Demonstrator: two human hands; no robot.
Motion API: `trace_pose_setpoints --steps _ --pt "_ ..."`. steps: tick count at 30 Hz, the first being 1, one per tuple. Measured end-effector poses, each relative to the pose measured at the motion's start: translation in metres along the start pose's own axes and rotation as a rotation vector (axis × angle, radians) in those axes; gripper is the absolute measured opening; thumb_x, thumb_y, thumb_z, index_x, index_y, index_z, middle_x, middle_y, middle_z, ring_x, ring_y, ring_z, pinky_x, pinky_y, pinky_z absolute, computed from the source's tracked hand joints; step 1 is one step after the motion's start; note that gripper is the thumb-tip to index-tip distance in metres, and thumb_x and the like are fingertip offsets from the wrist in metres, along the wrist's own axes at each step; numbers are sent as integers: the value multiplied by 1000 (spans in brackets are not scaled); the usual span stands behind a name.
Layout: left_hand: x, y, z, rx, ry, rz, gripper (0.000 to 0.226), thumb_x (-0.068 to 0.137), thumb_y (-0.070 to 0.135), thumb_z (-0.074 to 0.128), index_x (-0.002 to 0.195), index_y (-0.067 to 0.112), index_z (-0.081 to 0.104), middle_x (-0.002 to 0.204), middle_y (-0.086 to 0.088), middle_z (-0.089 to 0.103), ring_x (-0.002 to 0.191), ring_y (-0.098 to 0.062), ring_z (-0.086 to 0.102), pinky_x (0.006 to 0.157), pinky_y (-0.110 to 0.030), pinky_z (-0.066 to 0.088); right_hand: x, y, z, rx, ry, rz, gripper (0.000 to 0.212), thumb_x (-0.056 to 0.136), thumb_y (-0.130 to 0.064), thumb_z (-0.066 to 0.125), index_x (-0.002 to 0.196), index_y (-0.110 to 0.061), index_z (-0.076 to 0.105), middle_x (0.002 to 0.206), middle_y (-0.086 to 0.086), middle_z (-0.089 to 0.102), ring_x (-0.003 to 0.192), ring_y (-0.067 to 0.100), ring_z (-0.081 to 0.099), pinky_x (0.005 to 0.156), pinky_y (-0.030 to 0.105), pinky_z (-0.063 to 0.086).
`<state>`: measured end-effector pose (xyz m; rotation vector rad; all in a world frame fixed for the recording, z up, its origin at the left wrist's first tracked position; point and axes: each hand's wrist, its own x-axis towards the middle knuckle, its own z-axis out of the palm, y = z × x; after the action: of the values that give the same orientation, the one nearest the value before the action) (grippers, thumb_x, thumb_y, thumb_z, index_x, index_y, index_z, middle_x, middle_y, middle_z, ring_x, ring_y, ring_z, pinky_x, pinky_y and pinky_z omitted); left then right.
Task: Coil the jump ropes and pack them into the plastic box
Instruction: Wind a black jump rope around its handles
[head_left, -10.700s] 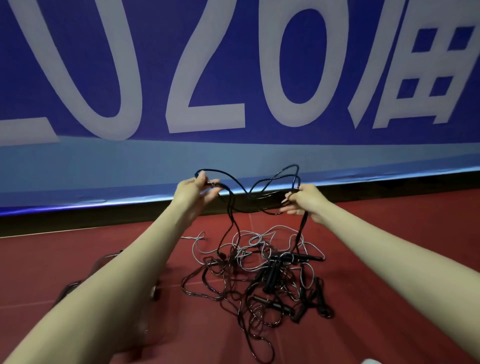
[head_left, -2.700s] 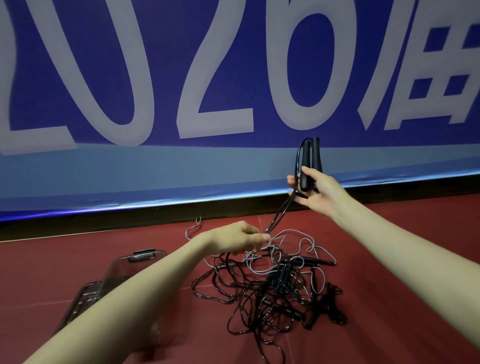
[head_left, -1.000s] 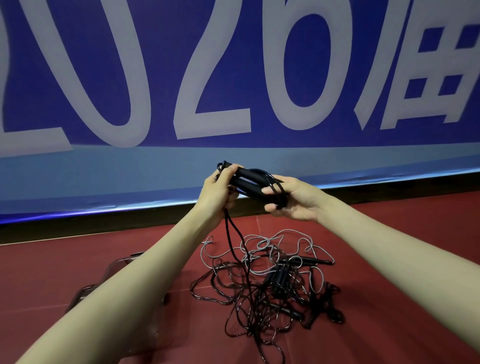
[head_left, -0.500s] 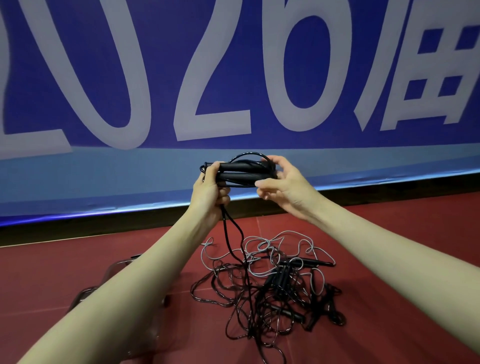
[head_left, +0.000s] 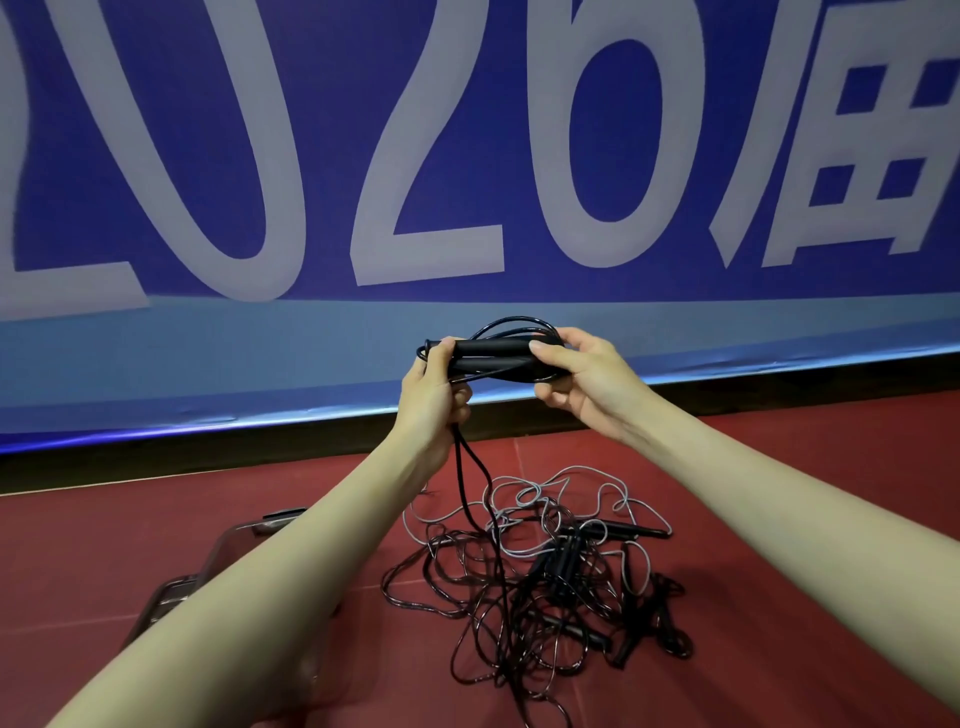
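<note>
Two black handles (head_left: 491, 356) held level, my left hand (head_left: 434, 395) and right hand (head_left: 582, 384) gripping opposite ends for winding; tangled ropes (head_left: 535, 571) at six o'clock.

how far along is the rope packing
Early. Done: nothing visibly packed; the plastic box is mostly hidden by the left forearm. In hand: left hand and right hand grip black handles, cord partly wrapped, tail hanging. Left: the tangled pile on the floor.
</note>
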<state>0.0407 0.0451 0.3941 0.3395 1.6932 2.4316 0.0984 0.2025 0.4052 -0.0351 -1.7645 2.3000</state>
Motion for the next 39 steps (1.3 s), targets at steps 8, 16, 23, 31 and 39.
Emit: trace_pose_setpoints --steps 8,16,23,31,39 --pt "-6 -3 6 -26 20 65 14 99 26 47 88 19 52 69 2 43 43 -6 28 40 -17 23 1 12 4 -153 116 92 24 98 -35 48 99 -14 60 61 2 50 44 12 35 41 20 22" --pt "-1 -4 5 22 -66 -19 18 101 31 41 90 18 47 54 9 37 38 -4 25 35 -15 20 4 10 -2 -290 211 -66 20 99 -27 46 83 -15 42 63 2 28 38 9 23 38 19 18" --pt "-7 -8 9 214 -338 -104 50 95 64 23 111 24 48 58 8 34 45 -6 22 44 -18 20 7 2 -7 -154 257 -125 20 101 -27 41 87 -13 46 67 8 38 37 8 24 38 18 20" --pt "-24 -16 10 1220 -550 358 30 105 30 32 104 14 58 77 0 58 64 -14 48 63 -31 37 12 1 -4 3 291 -103 23 100 -24 41 79 -14 37 58 0 26 35 7 17 36 15 15" --pt "-28 -8 20 1343 -566 456 36 103 29 37 69 15 37 58 -2 40 50 -21 32 53 -35 27 21 4 -26 -350 446 -155 29 97 -28 45 72 -16 35 54 -2 29 45 15 26 43 25 22"
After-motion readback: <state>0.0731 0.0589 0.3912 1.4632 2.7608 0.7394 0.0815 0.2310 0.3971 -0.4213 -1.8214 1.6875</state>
